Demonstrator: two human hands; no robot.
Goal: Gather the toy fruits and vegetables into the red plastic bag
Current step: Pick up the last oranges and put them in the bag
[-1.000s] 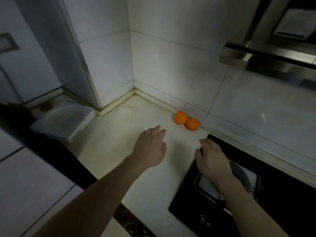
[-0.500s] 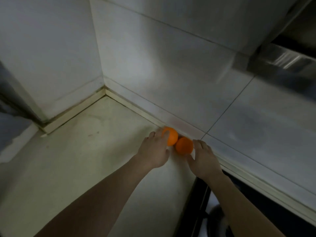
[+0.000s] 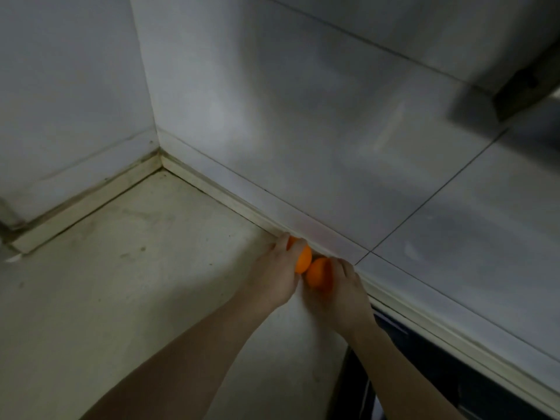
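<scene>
Head view: two toy oranges sat on the counter (image 3: 136, 283), touching each other and tucked against the trim (image 3: 212, 189) at the foot of the tiled wall (image 3: 303, 131). That was probably why both hands came in from the near side, since the wall left no room to reach them from behind.

The left hand (image 3: 274, 275) lay over the left orange (image 3: 303, 260). Its fingers curled across the top and down the wall side, so only the right flank of the fruit showed. The thumb was hidden, but the hand looked closed round the ball rather than resting flat on it.

The right hand (image 3: 342, 295) cupped the right orange (image 3: 316, 272) from the other side. Its fingertips hooked over the far edge and its palm sat behind the fruit, so the hand was wrapped on it too. One fruit to each hand would let both be taken in a single reach. Round, smooth toys like these would roll if nudged, and a hooked finger on the wall side would stop that.

Neither orange could be seen clear of the counter, so I judged the grasp was just being made and the lift had not yet begun.

The dark stove (image 3: 409, 374) lay at the lower right, just beside the right forearm. A blurred corner of the hood (image 3: 515, 92) hung at the upper right.

The red bag was nowhere in view, so the oranges would have to be carried away from this corner to it. No other toy food showed here.
</scene>
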